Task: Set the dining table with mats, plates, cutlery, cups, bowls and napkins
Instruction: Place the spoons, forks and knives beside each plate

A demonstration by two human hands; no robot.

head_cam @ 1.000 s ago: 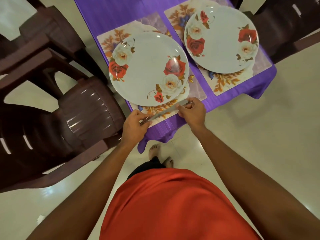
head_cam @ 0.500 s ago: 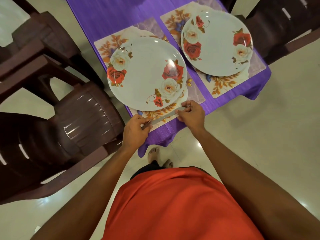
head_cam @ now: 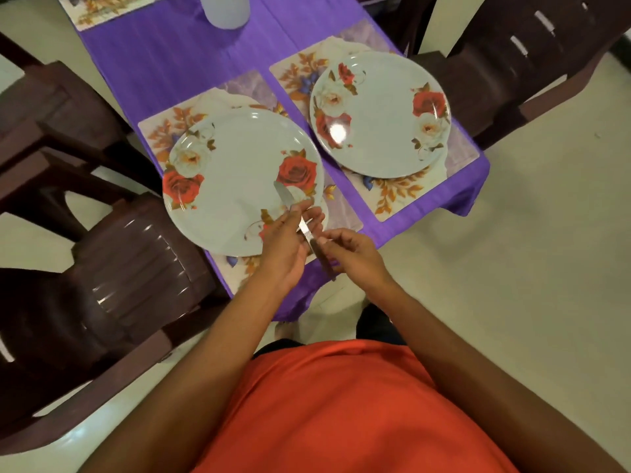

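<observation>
Two white plates with red and white roses sit on floral mats on the purple table. The near plate (head_cam: 235,186) lies on the near mat (head_cam: 160,131); the far plate (head_cam: 379,114) lies on the far mat (head_cam: 403,196). A steel knife (head_cam: 305,232) is lifted above the near plate's front edge, blade tip pointing away from me. My left hand (head_cam: 285,247) pinches the knife near its middle. My right hand (head_cam: 351,250) pinches the handle end.
Dark brown plastic chairs stand at the left (head_cam: 102,254) and at the far right (head_cam: 532,56). A pale cup (head_cam: 223,10) and a third mat (head_cam: 102,8) sit at the table's far end. The purple cloth (head_cam: 177,59) hangs over the near table edge.
The knife lay flat along the near mat's front edge under both hands; now both hands have lifted and turned it, so its blade points over the near plate. The camera tilted up.
</observation>
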